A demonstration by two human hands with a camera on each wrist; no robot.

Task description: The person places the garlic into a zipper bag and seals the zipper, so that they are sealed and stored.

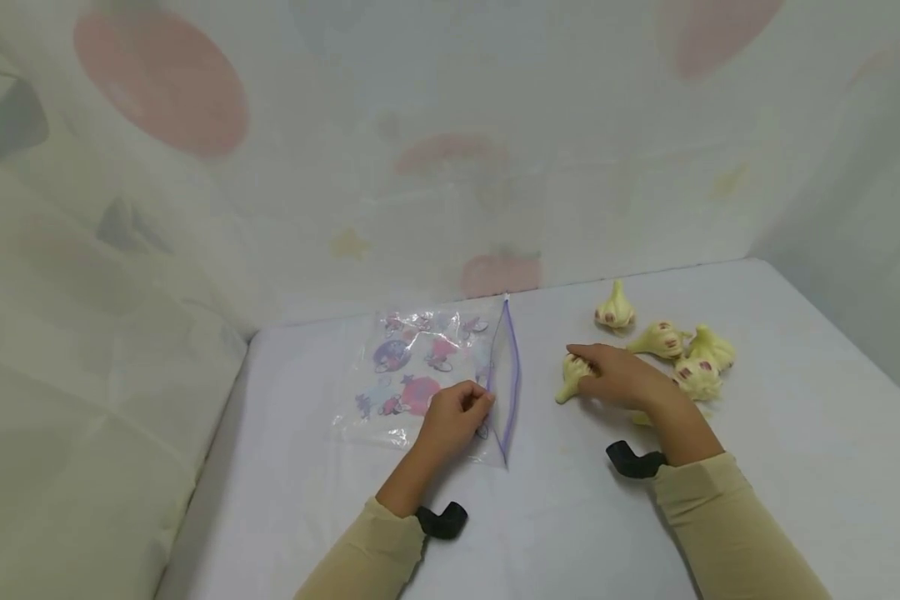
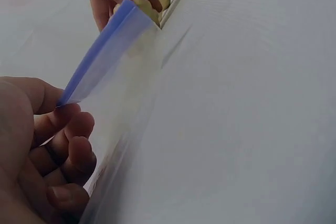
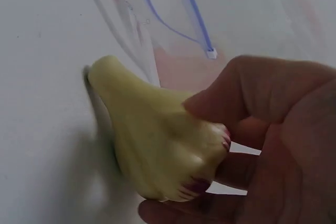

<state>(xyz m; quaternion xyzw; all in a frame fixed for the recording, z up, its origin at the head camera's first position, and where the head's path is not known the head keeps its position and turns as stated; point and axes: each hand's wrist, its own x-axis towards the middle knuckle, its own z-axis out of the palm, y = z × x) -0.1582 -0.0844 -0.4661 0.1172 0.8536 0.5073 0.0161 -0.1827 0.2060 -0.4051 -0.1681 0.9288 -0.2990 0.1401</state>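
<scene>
A clear zip bag (image 1: 371, 387) with pink and purple prints lies flat, its purple-edged mouth facing right and gaping. My left hand (image 1: 450, 418) pinches the near part of that mouth; in the left wrist view, thumb and forefinger hold the blue-purple zip strip (image 2: 97, 51). To the right of the bag, my right hand (image 1: 621, 379) grips a pale yellow garlic bulb (image 1: 571, 379) with its stem pointing toward the bag. The right wrist view shows thumb and fingers around the root end of this garlic bulb (image 3: 152, 135), which has purple-red marks.
Several more garlic bulbs (image 1: 697, 379) are grouped behind and right of my right hand, one garlic bulb (image 1: 615, 310) standing farther back. A white slider (image 3: 211, 53) sits at the zip's far end. A patterned curtain (image 1: 330, 150) borders the white table (image 1: 570, 525).
</scene>
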